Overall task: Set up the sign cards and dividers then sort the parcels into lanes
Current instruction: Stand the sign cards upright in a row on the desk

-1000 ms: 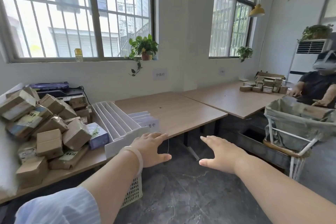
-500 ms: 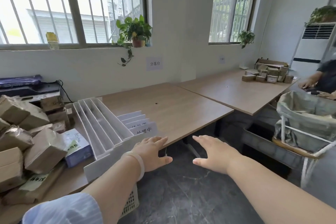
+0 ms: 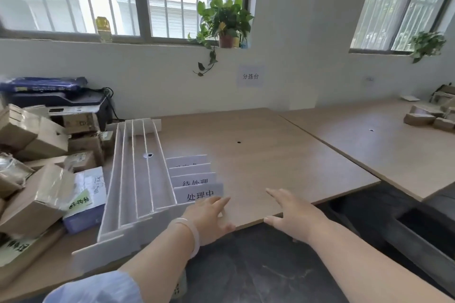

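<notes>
1. Change: a second ago both hands hang over the floor, short of the desk [image 3: 270, 155]. Now they are at its front edge, and the view sits closer to the desk.
2. Meaning, as a judgement: this is the approach to the first step, and no setting-up is done yet.
3. The sign cards [image 3: 197, 184] stand bunched in a staggered row near the front edge. They are just right of the dividers [image 3: 138, 174], which sit slotted together as one white rack running from the front edge toward the back.
4. The parcels [image 3: 41, 155] lie heaped at the left end of the desk, unsorted. No lanes are laid out.
5. Left hand [image 3: 209, 216]: palm down, fingers straight and slightly spread, fingertips at the foot of the foremost card. It holds nothing. Whether it touches the card cannot be told.
6. Right hand [image 3: 293, 214]: apart from the left, palm down, fingers straight, over bare wood at the front edge. It holds nothing, and contact with the desk cannot be told.
</notes>
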Demonstrator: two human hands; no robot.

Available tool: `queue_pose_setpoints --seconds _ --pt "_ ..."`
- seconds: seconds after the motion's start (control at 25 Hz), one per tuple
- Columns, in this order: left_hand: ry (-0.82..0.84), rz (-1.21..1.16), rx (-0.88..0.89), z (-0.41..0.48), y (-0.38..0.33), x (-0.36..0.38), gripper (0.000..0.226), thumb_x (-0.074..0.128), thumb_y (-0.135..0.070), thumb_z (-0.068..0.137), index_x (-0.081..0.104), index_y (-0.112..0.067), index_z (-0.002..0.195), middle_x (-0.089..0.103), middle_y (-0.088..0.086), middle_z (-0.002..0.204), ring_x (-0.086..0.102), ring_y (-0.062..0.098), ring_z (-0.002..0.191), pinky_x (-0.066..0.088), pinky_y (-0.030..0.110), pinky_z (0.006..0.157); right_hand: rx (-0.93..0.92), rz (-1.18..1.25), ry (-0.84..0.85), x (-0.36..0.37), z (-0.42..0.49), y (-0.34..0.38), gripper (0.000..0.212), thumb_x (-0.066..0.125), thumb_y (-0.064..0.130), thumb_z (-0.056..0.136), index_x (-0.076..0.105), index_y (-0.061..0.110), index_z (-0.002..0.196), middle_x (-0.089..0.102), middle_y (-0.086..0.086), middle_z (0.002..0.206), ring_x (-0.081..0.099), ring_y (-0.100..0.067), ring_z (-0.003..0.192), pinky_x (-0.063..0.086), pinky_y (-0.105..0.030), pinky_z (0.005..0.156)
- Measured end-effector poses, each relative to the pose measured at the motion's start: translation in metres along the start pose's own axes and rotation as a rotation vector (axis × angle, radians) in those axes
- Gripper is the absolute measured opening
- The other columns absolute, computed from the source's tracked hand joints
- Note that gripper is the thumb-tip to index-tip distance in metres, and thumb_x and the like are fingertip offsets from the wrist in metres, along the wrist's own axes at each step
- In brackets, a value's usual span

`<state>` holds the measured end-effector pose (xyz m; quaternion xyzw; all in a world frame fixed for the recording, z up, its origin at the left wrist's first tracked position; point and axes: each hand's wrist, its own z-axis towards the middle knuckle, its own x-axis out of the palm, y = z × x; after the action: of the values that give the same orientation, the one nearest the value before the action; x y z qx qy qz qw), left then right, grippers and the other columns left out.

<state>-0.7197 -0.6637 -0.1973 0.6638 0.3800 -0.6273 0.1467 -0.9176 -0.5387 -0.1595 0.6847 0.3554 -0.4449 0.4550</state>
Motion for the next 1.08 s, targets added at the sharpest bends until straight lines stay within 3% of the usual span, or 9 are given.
queue_pose_setpoints --seconds 0.28,0.48,0.84,0.92,1.0,1.08 --pt "-0.021 -0.081 -0.167 0.099 0.067 0.004 0.072 0.048 -0.056 0.096 0.017 -0.030 0.157 0.014 -0.007 0.163 0.014 0.019 0.150 0.018 0.035 0.119 -0.060 0.005 0.172 0.033 0.140 -0.020 0.074 0.055 0.046 0.096 0.012 0.035 0.155 0.013 0.008 0.163 0.018 -0.016 0.148 0.020 -0.034 0.120" --pt "0.032 -0.077 -0.218 0.165 0.125 0.014 0.075 0.049 -0.057 0.095 0.014 -0.031 0.156 0.013 -0.004 0.164 0.015 0.019 0.149 0.019 0.037 0.120 -0.060 -0.006 0.288 0.063 0.230 -0.019 0.072 0.054 0.044 0.097 0.014 0.034 0.155 0.013 0.007 0.163 0.022 -0.016 0.147 0.022 -0.029 0.116" --pt "0.132 -0.085 -0.296 0.219 0.184 0.044 0.078 0.051 -0.056 0.095 0.011 -0.032 0.157 0.011 -0.005 0.164 0.013 0.019 0.150 0.015 0.033 0.121 -0.146 0.077 0.265 0.113 0.348 -0.005 0.060 0.053 0.022 0.098 0.027 0.027 0.151 0.029 0.002 0.156 0.032 -0.018 0.142 0.030 -0.024 0.107" --pt "0.144 -0.107 -0.314 0.222 0.189 0.051 0.078 0.052 -0.054 0.095 0.011 -0.032 0.157 0.013 -0.006 0.164 0.014 0.018 0.150 0.015 0.033 0.121 -0.137 0.097 0.282 0.129 0.365 -0.007 0.046 0.053 0.020 0.097 0.042 0.026 0.141 0.045 0.000 0.145 0.046 -0.020 0.129 0.037 -0.025 0.099" --pt "0.125 -0.110 -0.348 0.225 0.193 0.057 0.077 0.052 -0.053 0.095 0.012 -0.032 0.157 0.015 -0.006 0.163 0.016 0.018 0.149 0.017 0.034 0.121 -0.110 0.116 0.297 0.138 0.376 -0.010 0.025 0.049 0.021 0.096 0.057 0.028 0.118 0.060 0.001 0.119 0.057 -0.021 0.106 0.044 -0.028 0.085" --pt "0.091 -0.082 -0.391 0.227 0.193 0.061 0.075 0.052 -0.053 0.095 0.013 -0.032 0.156 0.018 -0.006 0.162 0.018 0.017 0.148 0.018 0.034 0.121 -0.093 0.130 0.302 0.138 0.383 -0.016 0.016 0.044 0.022 0.095 0.055 0.032 0.092 0.061 0.004 0.094 0.056 -0.021 0.089 0.044 -0.030 0.071"
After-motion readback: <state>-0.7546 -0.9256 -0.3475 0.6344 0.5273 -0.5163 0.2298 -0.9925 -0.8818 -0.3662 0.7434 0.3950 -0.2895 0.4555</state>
